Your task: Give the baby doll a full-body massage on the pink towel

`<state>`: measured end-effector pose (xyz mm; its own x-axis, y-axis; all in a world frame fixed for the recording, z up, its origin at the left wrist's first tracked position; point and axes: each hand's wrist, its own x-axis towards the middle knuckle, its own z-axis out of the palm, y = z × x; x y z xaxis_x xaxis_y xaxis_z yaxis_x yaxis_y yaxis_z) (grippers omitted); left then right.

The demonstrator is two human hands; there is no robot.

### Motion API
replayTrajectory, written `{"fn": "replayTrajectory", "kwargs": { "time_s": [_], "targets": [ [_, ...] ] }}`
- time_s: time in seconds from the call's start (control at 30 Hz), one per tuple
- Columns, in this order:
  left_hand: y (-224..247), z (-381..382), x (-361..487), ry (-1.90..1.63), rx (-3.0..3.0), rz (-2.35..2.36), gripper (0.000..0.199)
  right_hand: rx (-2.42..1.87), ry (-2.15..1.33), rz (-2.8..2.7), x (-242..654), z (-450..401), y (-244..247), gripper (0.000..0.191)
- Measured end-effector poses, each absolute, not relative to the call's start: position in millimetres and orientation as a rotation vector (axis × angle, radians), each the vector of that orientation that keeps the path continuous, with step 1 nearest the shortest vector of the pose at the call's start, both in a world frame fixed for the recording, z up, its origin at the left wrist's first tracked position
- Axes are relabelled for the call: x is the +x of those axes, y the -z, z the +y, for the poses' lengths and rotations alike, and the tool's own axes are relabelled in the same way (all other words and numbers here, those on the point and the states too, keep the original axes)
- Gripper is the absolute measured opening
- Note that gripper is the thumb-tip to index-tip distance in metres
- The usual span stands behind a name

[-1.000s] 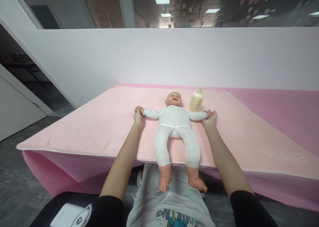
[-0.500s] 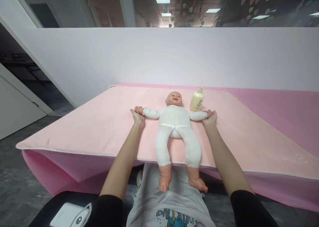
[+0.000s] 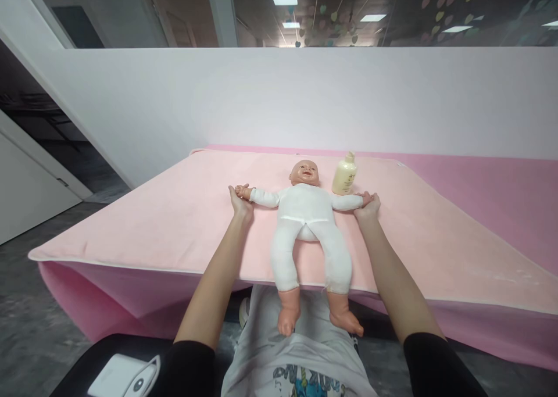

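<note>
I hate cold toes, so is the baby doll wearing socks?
No, the baby doll has bare feet sticking out below its white legs.

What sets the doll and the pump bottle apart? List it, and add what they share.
The doll lies on its back; the pump bottle stands upright.
The doll is far larger than the pump bottle.
The doll's body is white, the pump bottle pale yellow.
The left hand and right hand touch the doll, not the pump bottle.
Both are on the pink cover.

White-suited baby doll, face up, arms outspread
</note>
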<state>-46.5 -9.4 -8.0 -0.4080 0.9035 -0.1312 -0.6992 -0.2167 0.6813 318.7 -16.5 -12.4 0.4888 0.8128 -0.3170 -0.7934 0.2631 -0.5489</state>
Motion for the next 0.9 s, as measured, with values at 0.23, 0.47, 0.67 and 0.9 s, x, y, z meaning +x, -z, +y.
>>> {"fn": "replayTrajectory", "kwargs": {
  "time_s": [0.23, 0.47, 0.67, 0.9],
  "targets": [
    [12.7, -9.8, -44.7, -1.864, 0.388, 0.889, 0.035, -0.698, -1.074, -0.076, 319.5, -14.9, 14.0, 0.023],
    [11.1, -12.2, -43.8, -1.837, 0.435, 0.916, 0.028, -0.692, -1.061, -0.021, 317.4, -17.9, 10.6, 0.022],
    [8.9, -13.2, -43.3, -1.845, 0.396, 0.877, 0.029, -0.700, -1.071, -0.060, 318.9, -17.2, 13.0, 0.022],
    [5.7, -13.5, -43.2, -1.816, 0.374, 0.839, 0.044, -0.716, -1.079, -0.088, 320.7, -14.6, 16.6, 0.023]
  ]
}}
